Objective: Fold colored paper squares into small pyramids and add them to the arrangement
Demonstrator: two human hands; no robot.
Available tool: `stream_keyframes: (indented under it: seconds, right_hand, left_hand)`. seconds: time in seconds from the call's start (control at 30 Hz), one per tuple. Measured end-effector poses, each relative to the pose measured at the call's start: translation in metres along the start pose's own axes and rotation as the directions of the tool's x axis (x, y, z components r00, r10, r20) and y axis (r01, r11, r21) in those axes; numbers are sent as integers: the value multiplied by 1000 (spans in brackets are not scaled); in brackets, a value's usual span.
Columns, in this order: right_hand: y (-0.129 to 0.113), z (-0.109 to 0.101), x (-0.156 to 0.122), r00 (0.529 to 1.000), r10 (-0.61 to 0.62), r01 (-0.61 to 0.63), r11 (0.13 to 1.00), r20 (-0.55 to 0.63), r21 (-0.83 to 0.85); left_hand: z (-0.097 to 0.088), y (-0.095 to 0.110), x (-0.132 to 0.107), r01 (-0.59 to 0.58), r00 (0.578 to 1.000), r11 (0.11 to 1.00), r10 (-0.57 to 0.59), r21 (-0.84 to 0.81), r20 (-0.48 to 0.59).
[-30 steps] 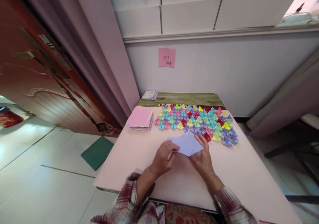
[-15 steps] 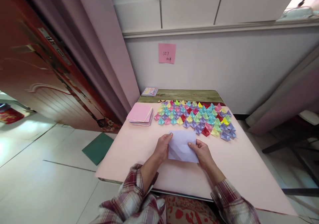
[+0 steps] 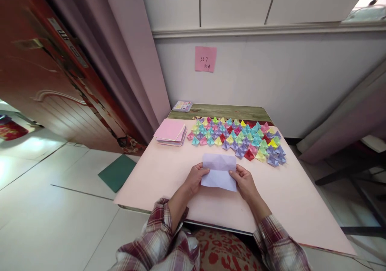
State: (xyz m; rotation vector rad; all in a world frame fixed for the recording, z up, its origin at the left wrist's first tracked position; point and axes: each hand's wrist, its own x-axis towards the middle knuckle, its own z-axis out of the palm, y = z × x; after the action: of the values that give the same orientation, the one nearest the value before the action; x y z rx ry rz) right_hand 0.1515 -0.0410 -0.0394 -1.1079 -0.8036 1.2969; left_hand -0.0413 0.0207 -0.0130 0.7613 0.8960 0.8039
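Observation:
I hold a pale lilac sheet of paper (image 3: 219, 171) over the pink table (image 3: 169, 174), its far edge bent over toward me. My left hand (image 3: 195, 177) pinches the sheet's left side and my right hand (image 3: 243, 180) pinches its right side. Just beyond the sheet lie several rows of small folded paper shapes (image 3: 238, 139) in many colours. A stack of pink square paper (image 3: 170, 132) sits at the table's far left.
A small colourful packet (image 3: 182, 106) rests on a wooden surface (image 3: 229, 112) behind the table. A pink note (image 3: 205, 59) is stuck to the wall. A red door (image 3: 45, 70) stands at left, and a green sheet (image 3: 117, 173) lies on the floor tiles.
The sheet was turned from a diamond to square-on, and both hands now grip its sides with the far edge bent toward me. The view shifted slightly.

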Motion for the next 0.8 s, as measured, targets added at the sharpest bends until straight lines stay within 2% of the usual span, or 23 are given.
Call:
stream_keyframes:
  seconds: [0.2,0.33,0.47,0.63,0.7,0.8]
  right_hand:
    - [4,-14,-5,994,-89,85,995,-64,-56]
    - [5,-12,-9,990,-124,117,987,-62,-112]
    - [0,-5,-11,995,-103,99,977,-14,-191]
    - [-9,-1,-8,993,17,19,950,113,-310]
    - [-8,-1,-5,993,32,4,952,112,-305]
    - [-4,-1,-3,1000,-8,16,963,29,-269]
  left_hand:
    - [-7,-1,-6,-48,997,999,47,10,66]
    - [-5,-3,-9,-70,995,996,66,60,69]
    - [-2,-7,-9,-95,993,985,84,144,84]
    - [2,-3,-3,-92,995,984,83,151,63]
    - [6,0,0,-107,994,988,103,114,38]
    - [17,0,1,-118,993,993,118,13,24]
